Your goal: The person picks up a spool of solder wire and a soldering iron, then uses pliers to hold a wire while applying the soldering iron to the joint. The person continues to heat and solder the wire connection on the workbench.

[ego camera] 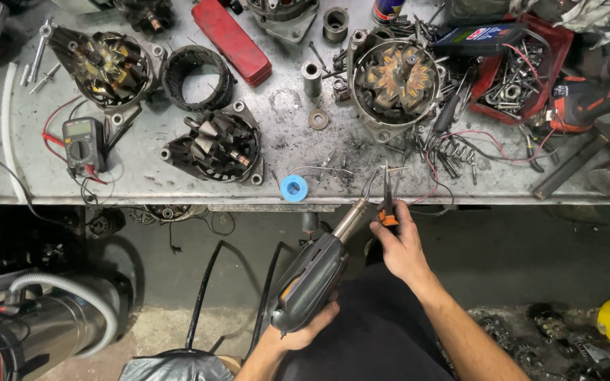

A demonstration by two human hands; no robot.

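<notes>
Gripping the soldering gun [312, 279] in your left hand [303, 326], you aim its metal tip at the bench edge [178, 200]. Your right hand [398, 243] is clamped on orange-handled pliers [387, 201], jaws upward, just right of that tip. Back from the edge on the right, one red tray [558, 56] holds loose bolts and nuts. Three opened alternator housings [397, 81] lie on the bench; one blue tape roll [294, 188] lies at the edge.
</notes>
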